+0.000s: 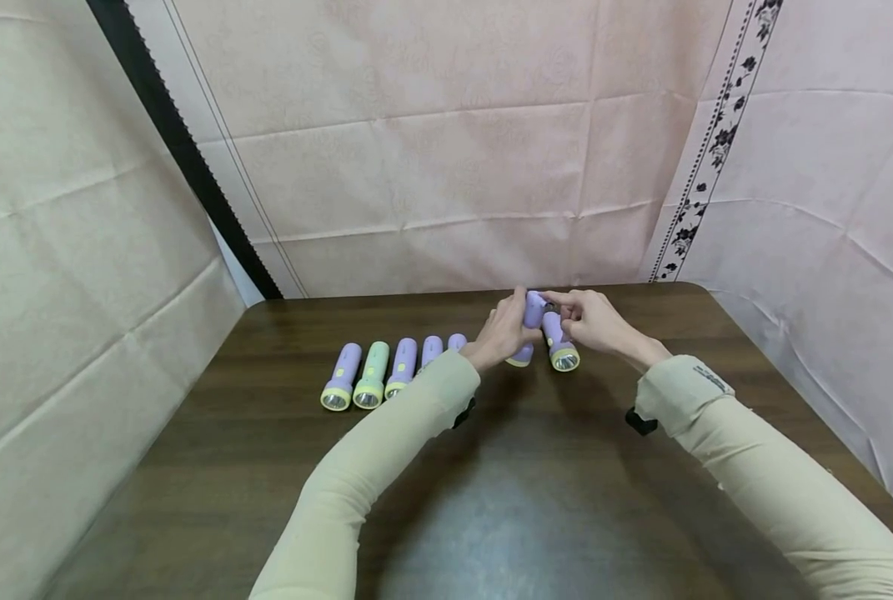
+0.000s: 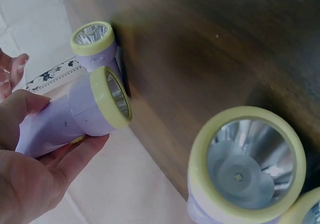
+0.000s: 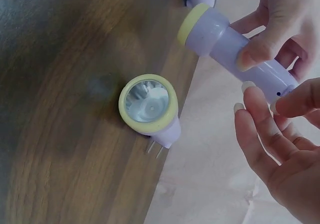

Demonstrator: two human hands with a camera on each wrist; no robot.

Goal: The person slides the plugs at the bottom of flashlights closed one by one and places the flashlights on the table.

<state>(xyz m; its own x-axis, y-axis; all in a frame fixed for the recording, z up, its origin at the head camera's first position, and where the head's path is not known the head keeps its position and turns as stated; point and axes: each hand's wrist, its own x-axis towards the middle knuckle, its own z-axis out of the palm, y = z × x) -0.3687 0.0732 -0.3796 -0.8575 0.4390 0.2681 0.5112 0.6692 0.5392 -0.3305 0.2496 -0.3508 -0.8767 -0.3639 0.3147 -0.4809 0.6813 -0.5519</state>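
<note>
A purple flashlight with a yellow rim (image 2: 82, 107) is in my left hand (image 1: 502, 329), the thumb and fingers gripping its barrel. It is raised at the table's far edge, its lens toward me. My right hand (image 1: 596, 321) pinches its tail end with thumb and index finger. In the right wrist view the other right fingers (image 3: 267, 134) are loosely bent beside the barrel, and a small black hole shows near the tail. Just right of the held one lies another purple flashlight (image 1: 562, 354), two metal prongs (image 3: 155, 146) sticking out of its side.
To the left, several flashlights lie side by side with lenses facing me: a purple one (image 1: 341, 379), a green one (image 1: 371, 375) and more purple ones (image 1: 403, 367), partly behind my left sleeve. Pale cloth (image 1: 446, 167) hangs behind the brown wooden table (image 1: 266, 450).
</note>
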